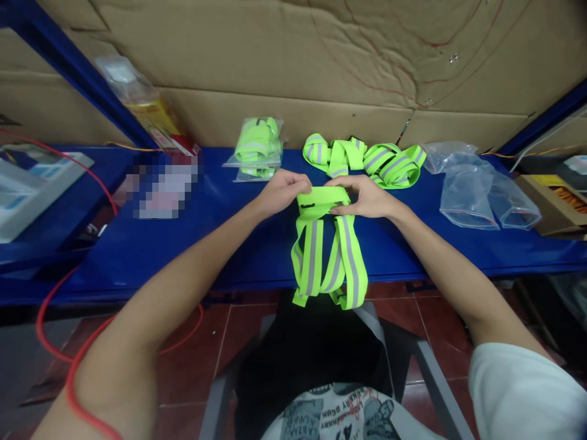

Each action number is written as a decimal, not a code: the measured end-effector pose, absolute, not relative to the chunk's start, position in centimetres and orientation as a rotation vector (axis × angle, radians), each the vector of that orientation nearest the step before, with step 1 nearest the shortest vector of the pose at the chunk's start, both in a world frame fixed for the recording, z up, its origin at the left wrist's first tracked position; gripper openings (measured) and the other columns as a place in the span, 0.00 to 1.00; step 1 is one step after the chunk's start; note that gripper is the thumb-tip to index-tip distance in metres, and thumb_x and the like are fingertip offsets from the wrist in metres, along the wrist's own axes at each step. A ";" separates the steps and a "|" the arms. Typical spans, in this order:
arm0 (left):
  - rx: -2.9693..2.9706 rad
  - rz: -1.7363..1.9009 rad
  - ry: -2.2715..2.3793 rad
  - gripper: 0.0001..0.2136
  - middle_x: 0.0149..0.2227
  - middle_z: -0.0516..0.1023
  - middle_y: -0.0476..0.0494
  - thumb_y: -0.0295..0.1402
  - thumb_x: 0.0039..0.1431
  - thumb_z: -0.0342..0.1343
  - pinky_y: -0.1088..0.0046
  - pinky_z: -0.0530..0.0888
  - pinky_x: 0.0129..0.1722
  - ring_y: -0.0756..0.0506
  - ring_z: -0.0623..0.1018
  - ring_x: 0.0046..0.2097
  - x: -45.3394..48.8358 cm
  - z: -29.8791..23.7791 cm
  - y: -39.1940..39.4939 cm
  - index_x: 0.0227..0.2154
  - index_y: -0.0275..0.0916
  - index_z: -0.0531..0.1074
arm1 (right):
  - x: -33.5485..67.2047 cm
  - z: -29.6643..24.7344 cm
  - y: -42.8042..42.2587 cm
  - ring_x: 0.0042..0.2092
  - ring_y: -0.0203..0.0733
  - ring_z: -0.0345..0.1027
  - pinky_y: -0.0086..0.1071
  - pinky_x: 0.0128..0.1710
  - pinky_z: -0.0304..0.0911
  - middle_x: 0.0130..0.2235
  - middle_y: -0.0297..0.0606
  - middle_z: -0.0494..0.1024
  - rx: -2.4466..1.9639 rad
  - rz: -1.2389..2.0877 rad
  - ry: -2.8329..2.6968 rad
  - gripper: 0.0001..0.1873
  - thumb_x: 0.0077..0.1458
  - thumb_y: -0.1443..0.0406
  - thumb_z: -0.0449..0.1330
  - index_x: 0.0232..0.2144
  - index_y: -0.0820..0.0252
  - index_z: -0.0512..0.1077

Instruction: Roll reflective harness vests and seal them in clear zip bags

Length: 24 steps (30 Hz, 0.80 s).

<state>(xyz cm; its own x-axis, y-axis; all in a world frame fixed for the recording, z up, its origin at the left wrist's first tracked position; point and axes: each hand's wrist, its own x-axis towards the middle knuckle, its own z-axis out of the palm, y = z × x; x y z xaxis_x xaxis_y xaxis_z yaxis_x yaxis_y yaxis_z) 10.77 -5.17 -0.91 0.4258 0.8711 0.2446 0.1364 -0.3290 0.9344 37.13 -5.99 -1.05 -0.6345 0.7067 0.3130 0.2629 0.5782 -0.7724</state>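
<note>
A neon yellow-green reflective strap harness [314, 253] with grey stripes hangs in loops over the front edge of the blue table [247, 244]. My left hand [287, 189] pinches the upper left corner of its folded top band. At the band's right end, my right hand [364, 197] grips it between thumb and fingers. Small black pieces, perhaps buckles or sliders, show on the band. Just behind my hands lie several bundled reflective straps [389, 165] of the same kind. Behind my left hand is a stack of clear bags [258, 146] with folded straps inside.
Clear plastic bags [477, 186] lie at the right, beside an open cardboard box [557, 205]. A plastic bottle [137, 91] stands at the back left near a blurred patch. A red hose [76, 366] loops past my left arm. Cardboard [275, 55] lines the back.
</note>
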 end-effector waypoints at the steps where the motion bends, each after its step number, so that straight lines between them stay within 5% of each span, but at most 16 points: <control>1: 1.745 0.960 0.888 0.11 0.23 0.71 0.50 0.38 0.48 0.60 0.72 0.61 0.30 0.51 0.67 0.28 10.7 -0.8 -5.2 0.17 0.37 0.72 | 37.2 -0.9 -6.0 0.49 0.52 0.81 0.43 0.51 0.75 0.50 0.42 0.88 -0.774 0.947 -2.195 0.29 0.50 0.57 0.79 0.54 0.58 0.84; 5: 1.704 0.717 0.938 0.13 0.18 0.61 0.54 0.36 0.52 0.64 0.75 0.53 0.22 0.55 0.59 0.21 10.1 -0.4 -5.3 0.18 0.38 0.68 | 37.7 -0.4 -5.9 0.48 0.51 0.80 0.42 0.48 0.75 0.50 0.41 0.87 -0.833 0.960 -2.219 0.29 0.48 0.56 0.79 0.53 0.57 0.84; 9: 1.743 0.558 1.023 0.17 0.17 0.68 0.53 0.42 0.59 0.72 0.77 0.58 0.17 0.53 0.67 0.17 9.8 -0.3 -5.4 0.26 0.39 0.72 | 38.3 -0.4 -5.5 0.44 0.49 0.79 0.39 0.41 0.74 0.49 0.41 0.87 -0.877 1.006 -2.208 0.29 0.47 0.56 0.80 0.51 0.57 0.84; 17: 1.720 0.626 0.963 0.22 0.48 0.86 0.39 0.44 0.57 0.77 0.73 0.78 0.20 0.52 0.80 0.23 9.5 -1.8 -4.7 0.50 0.41 0.78 | 37.8 -1.4 -5.2 0.47 0.51 0.77 0.42 0.46 0.73 0.48 0.41 0.85 -0.858 0.838 -2.185 0.23 0.48 0.59 0.77 0.47 0.57 0.82; 24: 1.806 0.731 0.951 0.19 0.46 0.87 0.38 0.42 0.56 0.76 0.72 0.82 0.23 0.50 0.82 0.27 9.6 -0.9 -5.3 0.46 0.36 0.84 | 37.4 -1.0 -5.8 0.50 0.54 0.80 0.45 0.51 0.72 0.50 0.41 0.86 -0.859 0.658 -2.197 0.21 0.50 0.60 0.74 0.48 0.56 0.84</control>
